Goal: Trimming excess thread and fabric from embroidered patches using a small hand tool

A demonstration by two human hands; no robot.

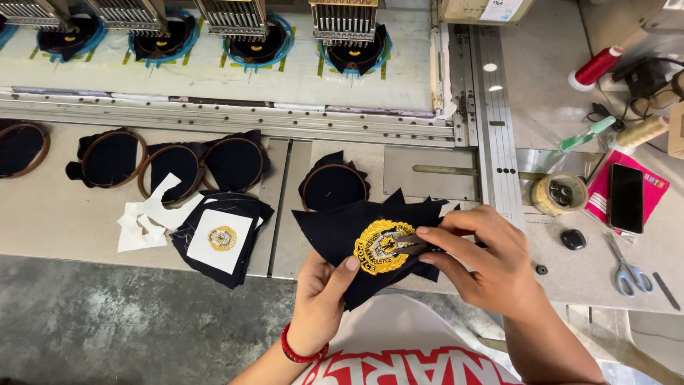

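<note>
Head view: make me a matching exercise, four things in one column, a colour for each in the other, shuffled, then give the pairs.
Things:
1. Thread spool
2. Scissors
3. Embroidered badge on the dark cloth that the left hand holds
4. Phone

Colours:
A. black
B. red
C. gold
D. pale blue handles

The right hand works a small tool over the badge.

Pairs: 1-B, 2-D, 3-C, 4-A

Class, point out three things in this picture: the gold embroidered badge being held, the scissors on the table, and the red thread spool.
gold embroidered badge [375,246], head view, left half of the stitching.
scissors [626,271], head view, the handles.
red thread spool [597,68], head view, wound thread.
</note>
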